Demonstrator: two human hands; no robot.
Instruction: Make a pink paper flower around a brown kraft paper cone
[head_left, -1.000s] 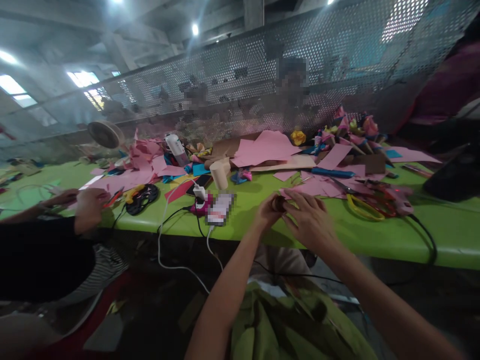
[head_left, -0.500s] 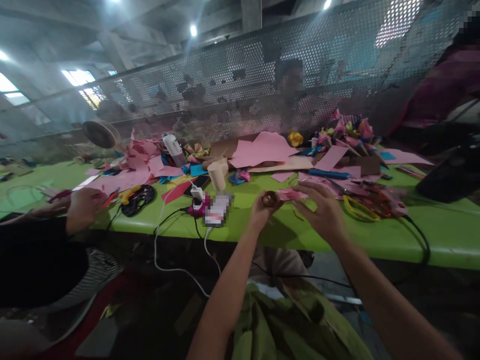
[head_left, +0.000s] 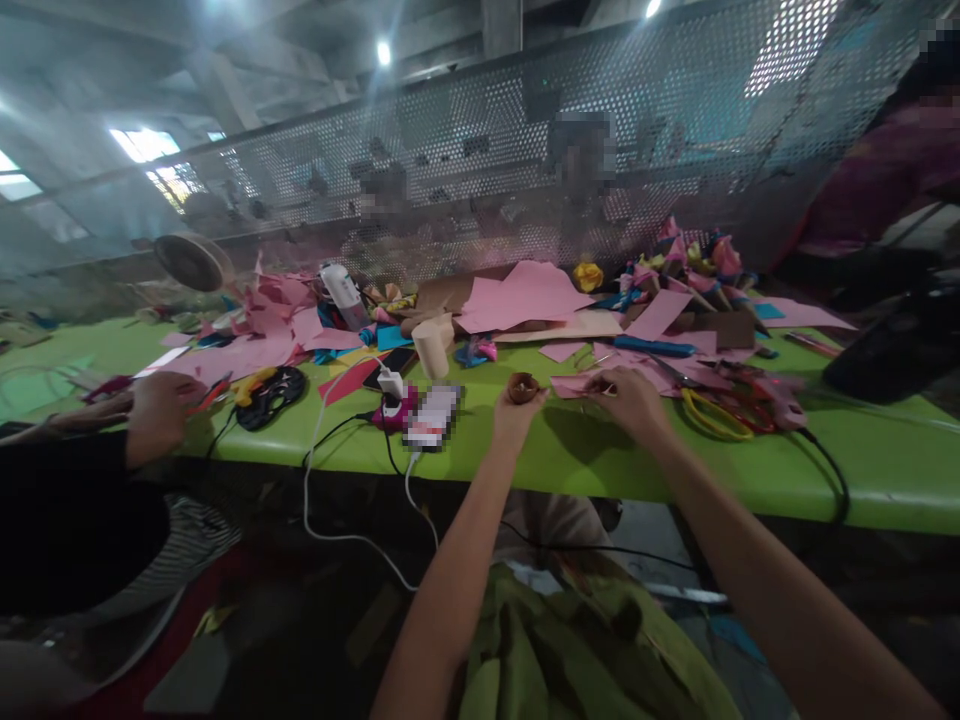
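In my left hand (head_left: 516, 412) is a small brown paper cone (head_left: 523, 388), its round open end facing up towards me. My left fingers curl around its side. Just to the right, my right hand (head_left: 634, 402) has its thumb and fingertips pinched together at the edge of a small pink paper piece (head_left: 568, 386). A thin strand hangs below those fingertips, too small to name. The pink piece and the cone are close but apart. Beyond the hands, a cut pink sheet (head_left: 564, 352) lies on the green table (head_left: 480, 455).
A beige paper tube (head_left: 431, 350), a phone (head_left: 433, 417) and a charger with cables are left of my hands. Yellow-handled scissors (head_left: 712, 418) and a pink glue gun (head_left: 784, 400) lie right. Pink sheets (head_left: 521, 298) are piled behind. A co-worker's hand (head_left: 161, 405) is far left.
My right hand's fingers have closed from a spread pose into a pinch. The pink piece now sits apart from the brown cone, whose opening has turned more upward.
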